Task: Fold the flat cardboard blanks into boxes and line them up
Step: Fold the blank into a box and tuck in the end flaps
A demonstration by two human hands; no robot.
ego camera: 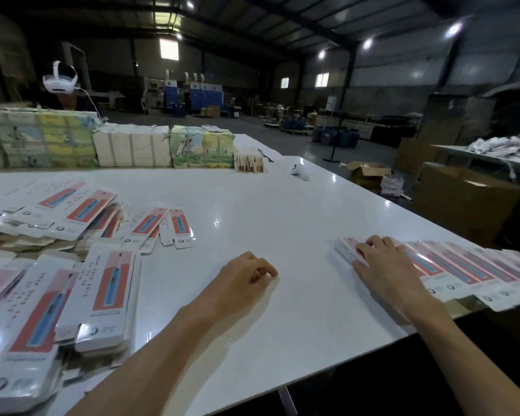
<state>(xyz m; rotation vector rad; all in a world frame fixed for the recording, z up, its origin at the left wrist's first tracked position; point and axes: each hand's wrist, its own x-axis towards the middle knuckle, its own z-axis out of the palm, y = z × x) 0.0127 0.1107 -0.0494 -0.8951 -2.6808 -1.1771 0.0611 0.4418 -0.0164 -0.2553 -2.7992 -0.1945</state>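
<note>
Head view: right hand (385, 262) presses flat on the end box (347, 250); left hand (243, 274), loosely curled, empty, lies apart.

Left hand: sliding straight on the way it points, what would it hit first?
Probably nothing: only bare table lies ahead of the left hand; the row of boxes seems off its line.

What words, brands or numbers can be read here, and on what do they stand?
No text here is legible.
On the flat white-and-red cardboard blanks heaped at the left: small print and round marks, too blurred to read.
On the row of folded white-and-red boxes under the right hand: print too small to read.
On the pastel picture-printed bundles at the far edge: no words can be made out.
</note>
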